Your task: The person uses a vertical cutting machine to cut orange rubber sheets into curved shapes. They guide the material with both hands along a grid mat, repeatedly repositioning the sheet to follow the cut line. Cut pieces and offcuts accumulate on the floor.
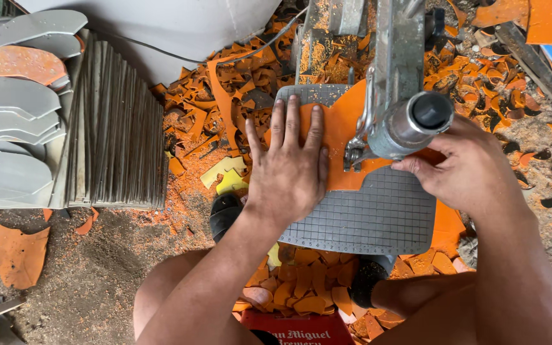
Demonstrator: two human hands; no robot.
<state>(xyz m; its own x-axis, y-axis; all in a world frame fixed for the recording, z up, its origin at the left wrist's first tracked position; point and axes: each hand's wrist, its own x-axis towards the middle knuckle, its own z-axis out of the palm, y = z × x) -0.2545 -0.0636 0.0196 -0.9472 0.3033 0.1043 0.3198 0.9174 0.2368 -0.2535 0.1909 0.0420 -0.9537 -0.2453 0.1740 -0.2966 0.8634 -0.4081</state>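
Observation:
An orange sheet lies on the grey gridded table of a small upright saw. My left hand presses flat on the sheet, fingers spread, just left of the blade area. My right hand rests on the sheet's right side, below the saw's round grey housing, fingers pinching the sheet's edge. Part of the sheet is hidden under the saw arm.
Orange offcuts litter the ground around the saw, and more fill a red crate between my knees. At the left stand upright grey sheets beside piled grey sole-shaped cutouts. Sawdust covers the floor.

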